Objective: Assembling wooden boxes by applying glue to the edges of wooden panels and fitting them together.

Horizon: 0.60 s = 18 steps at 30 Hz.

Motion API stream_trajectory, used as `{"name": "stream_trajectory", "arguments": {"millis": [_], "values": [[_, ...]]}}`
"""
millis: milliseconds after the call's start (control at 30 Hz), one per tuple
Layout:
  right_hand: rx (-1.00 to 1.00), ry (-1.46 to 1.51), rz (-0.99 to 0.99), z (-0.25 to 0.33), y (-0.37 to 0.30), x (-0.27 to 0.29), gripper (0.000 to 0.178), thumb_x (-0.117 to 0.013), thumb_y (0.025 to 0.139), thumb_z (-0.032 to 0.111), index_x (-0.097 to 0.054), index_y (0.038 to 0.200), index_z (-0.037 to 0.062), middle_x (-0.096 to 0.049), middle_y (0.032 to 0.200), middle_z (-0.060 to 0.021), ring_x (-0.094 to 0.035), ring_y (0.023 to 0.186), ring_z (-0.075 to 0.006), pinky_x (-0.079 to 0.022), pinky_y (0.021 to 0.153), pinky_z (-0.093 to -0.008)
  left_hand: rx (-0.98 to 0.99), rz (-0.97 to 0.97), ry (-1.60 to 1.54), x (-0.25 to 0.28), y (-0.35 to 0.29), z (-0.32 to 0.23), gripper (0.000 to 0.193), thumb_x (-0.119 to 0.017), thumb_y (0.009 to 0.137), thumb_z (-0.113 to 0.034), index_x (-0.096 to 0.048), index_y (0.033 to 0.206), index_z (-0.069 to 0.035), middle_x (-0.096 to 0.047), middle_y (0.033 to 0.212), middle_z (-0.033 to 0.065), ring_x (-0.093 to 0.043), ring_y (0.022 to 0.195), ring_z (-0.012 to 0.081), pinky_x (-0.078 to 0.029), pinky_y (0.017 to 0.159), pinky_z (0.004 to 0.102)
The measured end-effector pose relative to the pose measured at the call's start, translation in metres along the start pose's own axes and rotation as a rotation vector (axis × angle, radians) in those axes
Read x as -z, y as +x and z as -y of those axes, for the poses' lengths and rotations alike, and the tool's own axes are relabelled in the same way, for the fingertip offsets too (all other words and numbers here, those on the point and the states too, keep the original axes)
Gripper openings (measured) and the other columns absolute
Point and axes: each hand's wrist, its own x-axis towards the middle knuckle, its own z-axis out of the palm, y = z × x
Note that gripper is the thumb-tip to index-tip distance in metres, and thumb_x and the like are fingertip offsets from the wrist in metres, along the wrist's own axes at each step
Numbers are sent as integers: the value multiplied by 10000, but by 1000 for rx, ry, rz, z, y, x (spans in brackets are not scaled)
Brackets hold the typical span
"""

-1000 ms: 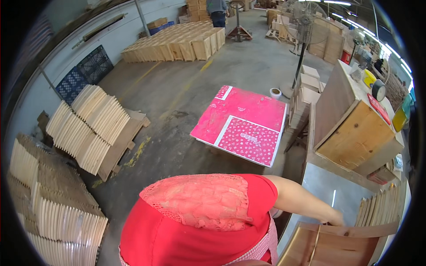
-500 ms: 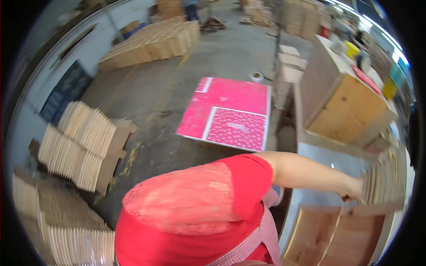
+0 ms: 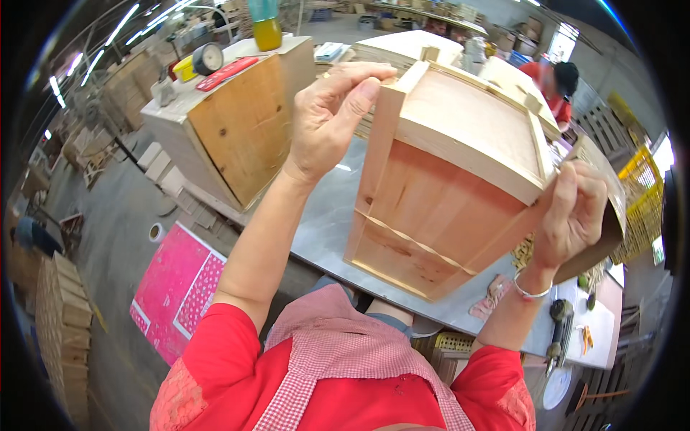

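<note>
A wooden box (image 3: 445, 194) stands on end on the grey workbench (image 3: 320, 215) in front of me. Its upper end is a pale panel set in a raised frame, and a thin wavy strip crosses its reddish side. My left hand (image 3: 334, 118) is closed, thumb and forefinger pinched at the box's upper left corner. At the right corner of that frame, my right hand (image 3: 575, 215) has its fingers curled against the wood; its fingertips are partly hidden. A curved brown sheet (image 3: 600, 208) lies just behind the right hand.
Left on the bench stands a wooden cabinet (image 3: 237, 129) carrying a tape roll and a red item. Pale boards (image 3: 410, 47) are stacked behind the box. A pneumatic tool (image 3: 559, 330) and a pink cloth (image 3: 492, 296) lie at right. Another person (image 3: 550, 86) works beyond.
My view has swung right toward the bench. The box, lying low beside stacked slats before, now stands upright with both my hands at its upper corners.
</note>
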Motion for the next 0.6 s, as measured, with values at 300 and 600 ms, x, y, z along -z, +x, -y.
{"name": "stream_trajectory", "arguments": {"millis": [300,600], "values": [[40,-65,-25,0,0,-8,149,-616,900,-60,-524,807,11,-561,879,-75,-531,842,-162,-432,775,-276,-293,50,156,5,9,8,169,-677,875,-20,-703,1042,-15,-704,1088,121,-652,1085,280,-501,948,367],[90,-109,-42,0,1,-10,130,-590,885,-55,-515,813,22,-553,878,-84,-536,843,-189,-440,782,-296,-397,65,70,-3,10,20,138,-654,885,-12,-629,1020,-9,-653,1097,147,-600,1108,298,-440,1005,422]]}}
